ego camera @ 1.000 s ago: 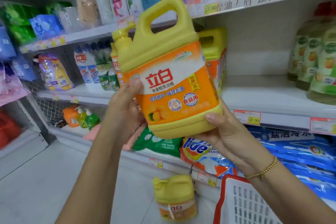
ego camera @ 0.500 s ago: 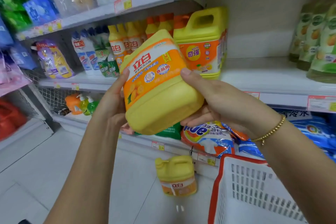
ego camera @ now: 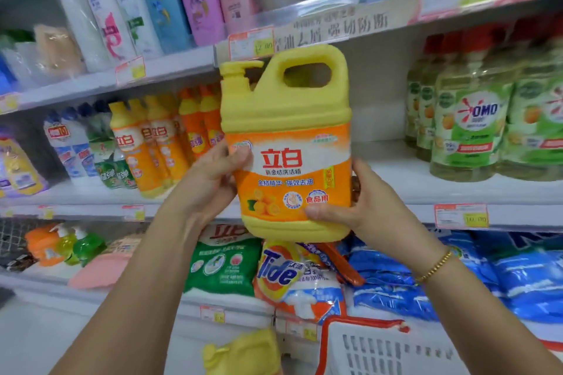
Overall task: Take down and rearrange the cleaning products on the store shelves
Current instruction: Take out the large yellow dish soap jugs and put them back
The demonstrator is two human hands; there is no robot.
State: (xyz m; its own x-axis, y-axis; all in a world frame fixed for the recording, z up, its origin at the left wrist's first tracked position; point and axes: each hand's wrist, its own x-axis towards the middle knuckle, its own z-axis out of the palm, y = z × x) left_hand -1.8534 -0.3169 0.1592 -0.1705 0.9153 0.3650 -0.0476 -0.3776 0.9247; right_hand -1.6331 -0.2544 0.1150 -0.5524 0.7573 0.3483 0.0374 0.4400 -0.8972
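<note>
Yellow jug [ego camera: 286, 143] of dish soap held up in air, upright, label facing camera, in front of middle shelf [ego camera: 405, 188]. Left hand [ego camera: 210, 179] grips jug's left side, thumb curled over label edge. Right hand [ego camera: 356, 207] grips lower right side, thumb pressed on label near bottom. Small orange bottles [ego camera: 146, 146] stand on shelf behind left hand. Green bottles [ego camera: 472, 131] stand far right. Tide bag [ego camera: 292, 280] lies on shelf below jug. White basket [ego camera: 380, 350] at bottom right, another yellow jug [ego camera: 243, 353] low down beside it
</note>
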